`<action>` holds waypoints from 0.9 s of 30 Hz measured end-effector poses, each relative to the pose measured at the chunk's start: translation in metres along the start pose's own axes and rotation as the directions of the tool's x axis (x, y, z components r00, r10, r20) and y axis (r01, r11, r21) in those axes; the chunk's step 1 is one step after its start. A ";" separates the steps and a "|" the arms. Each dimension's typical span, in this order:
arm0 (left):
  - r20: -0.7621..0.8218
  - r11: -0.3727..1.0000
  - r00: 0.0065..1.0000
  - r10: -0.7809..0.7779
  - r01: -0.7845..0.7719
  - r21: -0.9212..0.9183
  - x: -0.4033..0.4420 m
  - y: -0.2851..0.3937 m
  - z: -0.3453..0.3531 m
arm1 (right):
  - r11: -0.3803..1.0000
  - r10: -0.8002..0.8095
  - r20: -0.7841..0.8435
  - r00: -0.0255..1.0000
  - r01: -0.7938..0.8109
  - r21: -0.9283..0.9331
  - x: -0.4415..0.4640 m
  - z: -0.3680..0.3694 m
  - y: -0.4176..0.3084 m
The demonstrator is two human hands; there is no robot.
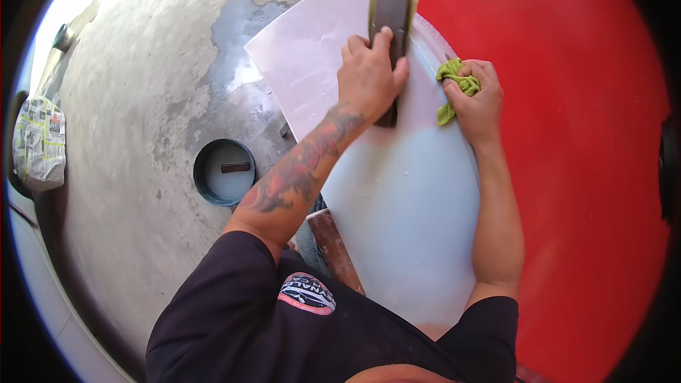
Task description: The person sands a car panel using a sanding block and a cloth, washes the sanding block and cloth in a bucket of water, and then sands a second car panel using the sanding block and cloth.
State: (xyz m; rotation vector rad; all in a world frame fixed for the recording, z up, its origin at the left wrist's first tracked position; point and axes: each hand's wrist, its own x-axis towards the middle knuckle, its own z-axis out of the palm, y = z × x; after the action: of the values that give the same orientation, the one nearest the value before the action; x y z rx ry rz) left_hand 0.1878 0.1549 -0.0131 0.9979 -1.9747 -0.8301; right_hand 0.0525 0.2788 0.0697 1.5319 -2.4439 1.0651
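Note:
My left hand (369, 71), on the tattooed arm, is closed around a long dark sanding block (392, 18). Yellowish sheet edges stick out along both sides of the block, which lies against the upper part of a curved white panel (404, 198). Bunched in the fingers of my right hand (482, 99) is a green cloth (460, 84), at the panel's right edge. Wet droplets and a brownish smear show on the panel below the block.
A dark round bucket (197, 183) of cloudy water stands on the wet concrete floor (142, 99), a brown block (235, 167) inside. A brown board (335, 252) is under the panel's lower left edge. Large red bodywork (582, 170) fills the right. A newspaper-covered object (40, 142) is far left.

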 end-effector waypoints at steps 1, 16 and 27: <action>0.031 0.997 0.996 0.078 -0.078 0.008 -0.024 0.009 -0.004 | 1.000 -0.013 0.004 1.000 0.013 -0.014 -0.001 -0.002 -0.001; 0.045 0.993 0.992 0.115 -0.114 -0.007 0.020 -0.046 -0.012 | 0.999 -0.006 0.034 0.999 0.007 -0.035 -0.001 -0.001 -0.014; -0.114 0.999 0.994 -0.006 0.000 -0.047 0.049 -0.040 0.008 | 0.998 -0.003 0.070 0.998 0.008 -0.068 0.000 0.000 -0.015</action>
State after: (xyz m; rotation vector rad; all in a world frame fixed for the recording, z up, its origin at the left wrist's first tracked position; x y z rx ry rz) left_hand 0.1754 0.0955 -0.0332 0.9992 -1.8497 -0.8000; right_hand 0.0652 0.2746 0.0775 1.5798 -2.4922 0.9327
